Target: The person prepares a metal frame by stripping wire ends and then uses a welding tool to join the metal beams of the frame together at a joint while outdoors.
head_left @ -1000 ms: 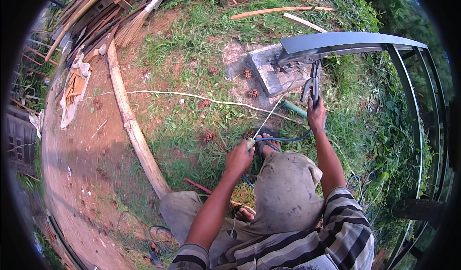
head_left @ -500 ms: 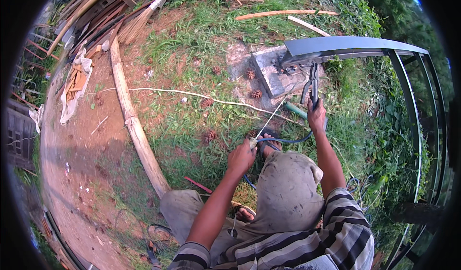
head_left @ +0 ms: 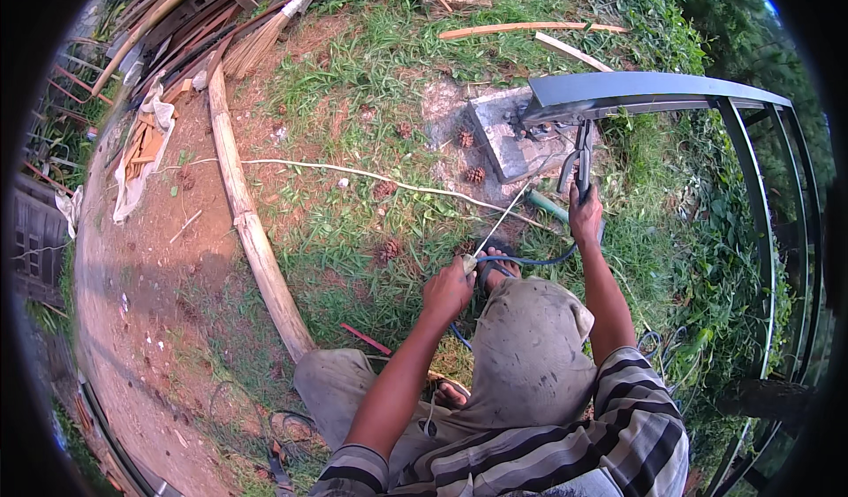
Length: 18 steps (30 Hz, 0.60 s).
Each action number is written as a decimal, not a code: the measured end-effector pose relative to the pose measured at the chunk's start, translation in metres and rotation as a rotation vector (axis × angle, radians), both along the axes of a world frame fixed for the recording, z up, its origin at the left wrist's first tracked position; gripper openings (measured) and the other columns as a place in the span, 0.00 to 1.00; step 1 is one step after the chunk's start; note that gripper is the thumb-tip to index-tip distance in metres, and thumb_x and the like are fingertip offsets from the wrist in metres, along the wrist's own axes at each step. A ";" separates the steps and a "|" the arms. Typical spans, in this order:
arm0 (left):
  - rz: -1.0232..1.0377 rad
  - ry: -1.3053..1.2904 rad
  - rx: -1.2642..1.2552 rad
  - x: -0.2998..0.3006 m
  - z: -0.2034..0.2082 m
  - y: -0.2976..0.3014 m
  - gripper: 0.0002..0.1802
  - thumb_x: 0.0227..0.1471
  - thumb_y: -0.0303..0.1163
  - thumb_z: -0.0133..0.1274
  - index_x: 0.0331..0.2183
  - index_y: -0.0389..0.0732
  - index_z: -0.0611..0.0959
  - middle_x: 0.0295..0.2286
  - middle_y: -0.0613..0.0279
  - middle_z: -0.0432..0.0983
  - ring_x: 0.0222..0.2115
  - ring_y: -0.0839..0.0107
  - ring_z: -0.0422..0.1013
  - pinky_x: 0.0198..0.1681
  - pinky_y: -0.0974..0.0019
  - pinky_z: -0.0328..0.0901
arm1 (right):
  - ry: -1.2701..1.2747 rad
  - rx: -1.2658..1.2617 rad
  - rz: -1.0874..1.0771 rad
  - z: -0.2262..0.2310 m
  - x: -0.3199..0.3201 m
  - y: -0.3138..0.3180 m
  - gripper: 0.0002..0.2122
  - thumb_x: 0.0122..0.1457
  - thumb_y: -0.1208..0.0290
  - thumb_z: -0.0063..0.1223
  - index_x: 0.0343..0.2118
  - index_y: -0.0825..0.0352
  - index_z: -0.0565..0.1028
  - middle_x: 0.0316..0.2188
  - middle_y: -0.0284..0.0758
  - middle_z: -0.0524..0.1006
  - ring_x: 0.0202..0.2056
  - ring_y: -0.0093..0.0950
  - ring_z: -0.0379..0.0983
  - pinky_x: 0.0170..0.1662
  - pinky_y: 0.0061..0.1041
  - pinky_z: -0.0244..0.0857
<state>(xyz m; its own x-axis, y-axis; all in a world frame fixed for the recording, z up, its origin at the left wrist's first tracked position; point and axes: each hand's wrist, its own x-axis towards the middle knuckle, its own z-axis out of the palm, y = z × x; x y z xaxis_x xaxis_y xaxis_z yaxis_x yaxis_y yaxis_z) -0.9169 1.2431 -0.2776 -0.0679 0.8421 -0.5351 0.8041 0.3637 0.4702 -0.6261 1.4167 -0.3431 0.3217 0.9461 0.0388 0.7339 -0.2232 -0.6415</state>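
**Two-Handed Tool Positioning at the Concrete Block**

Reference all positions to the grey, rectangular concrete block (head_left: pixel 496 150) on the ground ahead of you.

Right hand (head_left: pixel 586 218): your fingers are wrapped around the handles of a dark grey, pliers-like metal clamp (head_left: pixel 582 163). The clamp is at the right side of the concrete block. Its tip points away from you, toward the lower edge of the long, blue-grey metal beam (head_left: pixel 654 89) that begins above the block's far side and extends right. Contact between tip and beam cannot be confirmed.

Left hand (head_left: pixel 448 290): your fingers are closed around a small, pale, blunt grip piece (head_left: pixel 469 264) on the near side of the block. A thin, straight, pale rod (head_left: pixel 502 223) extends from it toward the block's near edge.

A flexible blue cable (head_left: pixel 530 260) crosses between you and the block. A green cylindrical tube (head_left: pixel 548 204) lies just short of the block, to the right of the rod.

Step in hand (judged): positioning the clamp by the beam, with the rod held to one side.

Next move (judged): this calls for a steady right wrist, clamp tip aligned with the beam edge, and rod tip under control.
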 end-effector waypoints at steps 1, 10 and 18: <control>0.000 0.010 -0.015 0.000 0.000 -0.001 0.22 0.59 0.47 0.51 0.43 0.37 0.72 0.38 0.40 0.79 0.41 0.41 0.75 0.42 0.42 0.69 | 0.003 0.032 0.005 0.000 -0.001 -0.001 0.21 0.63 0.56 0.52 0.44 0.74 0.71 0.30 0.59 0.77 0.33 0.58 0.74 0.38 0.49 0.65; 0.012 0.011 0.001 0.002 0.002 -0.003 0.22 0.58 0.47 0.51 0.43 0.37 0.72 0.37 0.40 0.79 0.41 0.42 0.76 0.43 0.43 0.69 | -0.012 0.044 0.029 -0.001 0.004 -0.004 0.22 0.64 0.54 0.51 0.43 0.74 0.71 0.31 0.60 0.77 0.34 0.57 0.74 0.39 0.50 0.65; 0.027 -0.020 0.058 0.003 -0.002 -0.007 0.22 0.59 0.46 0.51 0.43 0.37 0.73 0.36 0.41 0.79 0.39 0.42 0.76 0.42 0.43 0.69 | -0.038 0.007 0.059 -0.004 0.002 -0.002 0.21 0.64 0.54 0.51 0.42 0.73 0.72 0.31 0.57 0.78 0.34 0.56 0.76 0.39 0.48 0.66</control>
